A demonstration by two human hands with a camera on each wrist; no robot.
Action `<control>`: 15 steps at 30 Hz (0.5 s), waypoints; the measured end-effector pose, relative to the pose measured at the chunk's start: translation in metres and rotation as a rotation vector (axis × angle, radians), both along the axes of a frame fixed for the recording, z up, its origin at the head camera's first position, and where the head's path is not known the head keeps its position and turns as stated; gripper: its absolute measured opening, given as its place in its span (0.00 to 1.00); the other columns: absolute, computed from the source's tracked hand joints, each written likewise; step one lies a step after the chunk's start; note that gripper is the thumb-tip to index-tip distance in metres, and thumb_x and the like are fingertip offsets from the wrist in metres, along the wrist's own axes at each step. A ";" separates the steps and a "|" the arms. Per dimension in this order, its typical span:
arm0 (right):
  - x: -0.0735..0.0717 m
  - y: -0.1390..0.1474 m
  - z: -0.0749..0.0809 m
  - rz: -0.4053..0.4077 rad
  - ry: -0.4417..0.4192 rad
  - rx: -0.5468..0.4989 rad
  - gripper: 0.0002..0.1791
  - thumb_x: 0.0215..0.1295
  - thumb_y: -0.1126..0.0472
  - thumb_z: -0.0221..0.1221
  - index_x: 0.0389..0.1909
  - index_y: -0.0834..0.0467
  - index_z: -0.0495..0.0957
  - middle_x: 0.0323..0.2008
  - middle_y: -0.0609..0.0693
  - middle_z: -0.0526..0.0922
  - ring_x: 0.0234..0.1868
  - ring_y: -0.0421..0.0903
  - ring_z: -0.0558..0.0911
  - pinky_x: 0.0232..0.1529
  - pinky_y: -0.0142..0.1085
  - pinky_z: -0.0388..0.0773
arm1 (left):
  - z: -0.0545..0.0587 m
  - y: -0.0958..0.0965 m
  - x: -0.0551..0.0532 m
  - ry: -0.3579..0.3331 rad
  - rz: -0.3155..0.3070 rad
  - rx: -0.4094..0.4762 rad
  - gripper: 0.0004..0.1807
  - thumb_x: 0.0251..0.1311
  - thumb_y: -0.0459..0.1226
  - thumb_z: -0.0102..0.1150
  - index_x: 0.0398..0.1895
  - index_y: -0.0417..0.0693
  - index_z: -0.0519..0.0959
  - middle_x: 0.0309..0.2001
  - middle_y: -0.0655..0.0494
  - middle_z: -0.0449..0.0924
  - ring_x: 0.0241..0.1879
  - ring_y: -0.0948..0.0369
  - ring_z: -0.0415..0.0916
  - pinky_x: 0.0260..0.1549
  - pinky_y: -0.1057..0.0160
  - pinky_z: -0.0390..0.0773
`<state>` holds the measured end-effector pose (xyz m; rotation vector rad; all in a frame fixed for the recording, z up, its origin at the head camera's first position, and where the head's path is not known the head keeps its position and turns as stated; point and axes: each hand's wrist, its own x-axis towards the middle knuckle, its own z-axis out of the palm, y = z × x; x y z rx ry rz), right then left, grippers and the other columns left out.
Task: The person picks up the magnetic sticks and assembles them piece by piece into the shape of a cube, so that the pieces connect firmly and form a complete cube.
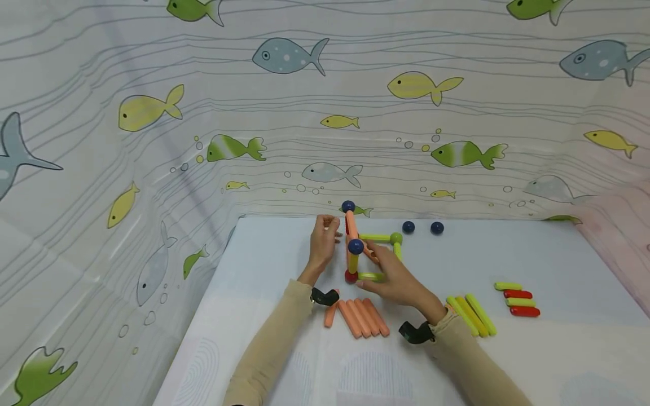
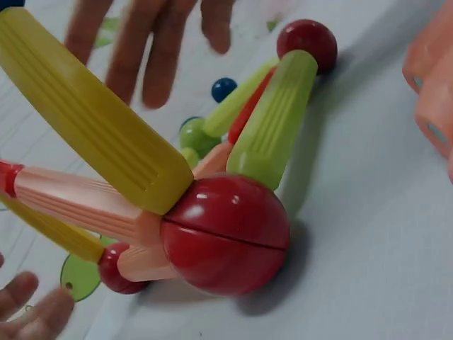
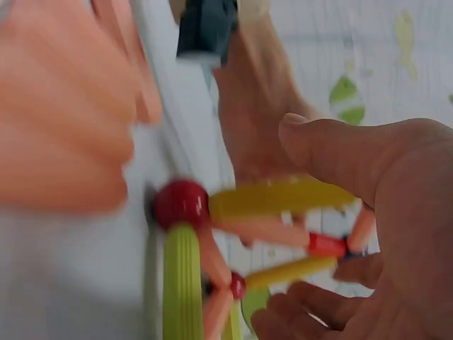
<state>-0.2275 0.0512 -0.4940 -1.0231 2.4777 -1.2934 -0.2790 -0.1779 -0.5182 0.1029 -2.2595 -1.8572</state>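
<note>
A frame of magnetic sticks and balls stands between the hands in the head view. At its near corner a red ball (image 1: 351,276) joins an upright yellow stick (image 2: 99,113), coral sticks and a light green stick (image 3: 182,283). Two blue balls top it, the nearer blue ball (image 1: 356,246) at one end of a coral stick (image 1: 352,224). My left hand (image 1: 324,241) is beside the frame's left side, fingers loosely bent, nothing visible in them. My right hand (image 1: 393,276) is at its right side, thumb and fingers apart in the right wrist view; whether the fingertips touch a stick is unclear.
Several loose coral sticks (image 1: 363,318) lie in front of the frame. Light green and yellow sticks (image 1: 471,316) and short red and green sticks (image 1: 518,299) lie to the right. Two blue balls (image 1: 422,227) sit near the white table's back edge. A fish-patterned curtain (image 1: 355,146) hangs behind.
</note>
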 end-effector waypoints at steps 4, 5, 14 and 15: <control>0.014 -0.018 -0.002 0.127 0.003 -0.079 0.65 0.67 0.56 0.72 0.86 0.59 0.31 0.87 0.56 0.39 0.87 0.60 0.45 0.81 0.66 0.50 | -0.002 0.001 -0.001 -0.034 -0.185 0.010 0.35 0.84 0.54 0.36 0.86 0.52 0.51 0.85 0.44 0.51 0.83 0.45 0.54 0.79 0.38 0.57; 0.016 -0.022 -0.003 0.153 0.003 -0.089 0.66 0.67 0.57 0.72 0.86 0.57 0.27 0.88 0.53 0.34 0.87 0.58 0.42 0.82 0.65 0.48 | -0.003 0.002 -0.001 -0.060 -0.244 0.035 0.36 0.84 0.56 0.33 0.88 0.56 0.46 0.87 0.47 0.43 0.85 0.46 0.47 0.81 0.37 0.49; 0.027 -0.032 -0.003 0.185 -0.076 -0.089 0.67 0.73 0.56 0.68 0.83 0.47 0.16 0.85 0.42 0.20 0.87 0.49 0.36 0.83 0.59 0.47 | -0.016 0.005 -0.002 -0.134 -0.404 0.088 0.34 0.83 0.62 0.22 0.88 0.72 0.39 0.88 0.62 0.31 0.87 0.49 0.35 0.81 0.33 0.33; 0.027 -0.032 -0.003 0.187 -0.081 -0.088 0.67 0.73 0.56 0.67 0.83 0.47 0.16 0.85 0.42 0.19 0.87 0.49 0.36 0.84 0.59 0.47 | -0.015 0.006 -0.002 -0.137 -0.400 0.079 0.35 0.82 0.63 0.23 0.87 0.74 0.39 0.88 0.62 0.31 0.87 0.50 0.34 0.81 0.33 0.32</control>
